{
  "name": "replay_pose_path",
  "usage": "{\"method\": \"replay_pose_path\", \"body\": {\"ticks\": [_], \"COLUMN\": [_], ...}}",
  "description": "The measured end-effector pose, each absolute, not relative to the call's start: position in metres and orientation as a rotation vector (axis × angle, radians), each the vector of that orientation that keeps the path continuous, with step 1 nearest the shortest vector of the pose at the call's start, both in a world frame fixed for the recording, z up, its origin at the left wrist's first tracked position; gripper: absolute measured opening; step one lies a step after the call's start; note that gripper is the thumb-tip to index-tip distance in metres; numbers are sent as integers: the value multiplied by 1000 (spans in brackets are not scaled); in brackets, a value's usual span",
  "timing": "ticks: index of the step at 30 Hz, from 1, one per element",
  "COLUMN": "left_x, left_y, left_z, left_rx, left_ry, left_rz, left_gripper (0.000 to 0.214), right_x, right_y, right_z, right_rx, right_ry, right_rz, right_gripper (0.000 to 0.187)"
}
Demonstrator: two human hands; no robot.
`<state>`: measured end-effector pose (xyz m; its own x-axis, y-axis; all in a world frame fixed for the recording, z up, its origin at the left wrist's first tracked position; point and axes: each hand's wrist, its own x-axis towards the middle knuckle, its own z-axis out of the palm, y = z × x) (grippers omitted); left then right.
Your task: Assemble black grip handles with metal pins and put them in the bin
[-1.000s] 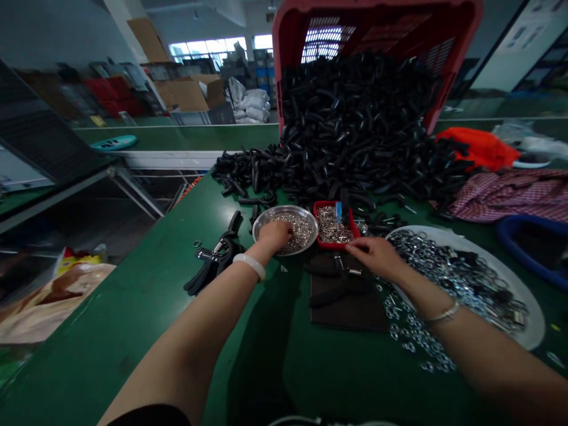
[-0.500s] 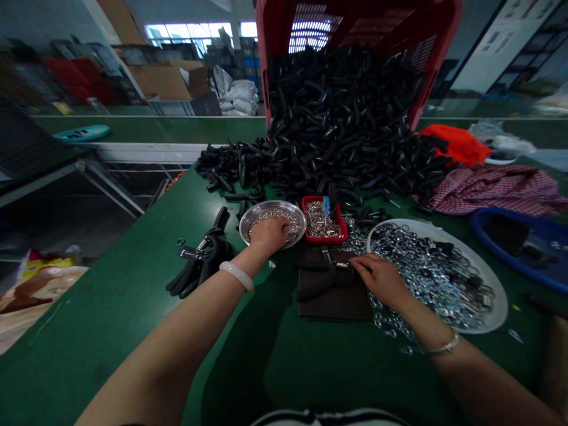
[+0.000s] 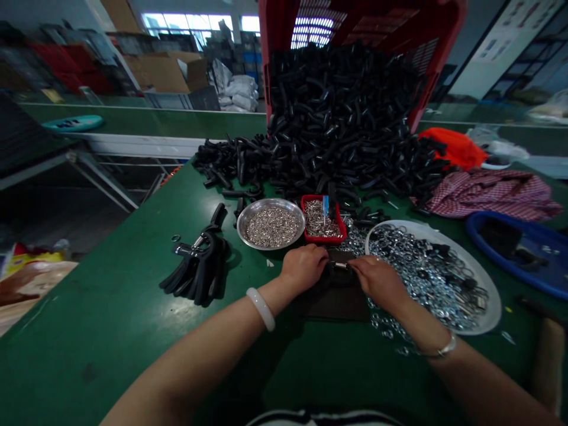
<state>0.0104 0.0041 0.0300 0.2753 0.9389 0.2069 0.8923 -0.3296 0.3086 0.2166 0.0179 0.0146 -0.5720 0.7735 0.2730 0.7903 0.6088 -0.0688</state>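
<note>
Metal spring [image 3: 340,265] (shiny finish)

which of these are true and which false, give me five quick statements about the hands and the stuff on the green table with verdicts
1. The fingers of the right hand are at one end of a small spring. True.
2. The left hand is inside the round metal bowl. False: it is outside the bowl, at the dark pad.
3. A white bangle is on the left arm. True.
4. The small red tray stands to the left of the metal bowl. False: it stands to its right.
5. The checked cloth lies beyond the blue tray. True.
</note>
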Motion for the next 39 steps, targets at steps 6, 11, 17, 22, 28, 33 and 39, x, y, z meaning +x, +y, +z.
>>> {"method": "replay_pose_path", "body": {"ticks": [6,11,17,22,28,33,39], "left_x": [11,11,6,3,7,8,-5], "left_y": [1,1,13,12,2,1,10], "left_z": [31,33,38,39,51,57,45], "left_rx": [2381,2278,1917,1535,1125,1075,1510], "left_ry": [1737,1750,1476,1273,1142,1175,1435], "left_rz": [504,551,868,891,835,772,810], "left_gripper": [21,21,18,18,14,15,14], "right_x": [211,215,184,164,167,163,168], "right_y": [14,15,15,17,19,16,8], "right_z": [25,34,42,38,39,43,33], "right_rx": [-1327,-1319,-1103,-1028,-1017,-1071,-1196], "right_ry": [-2732,-2655,-2159,-1951,-2012,-2106,-2282], "right_rz": [-162,25,388,547,578,431,288], "right_gripper": [34,30,23,16,15,15,17]}}
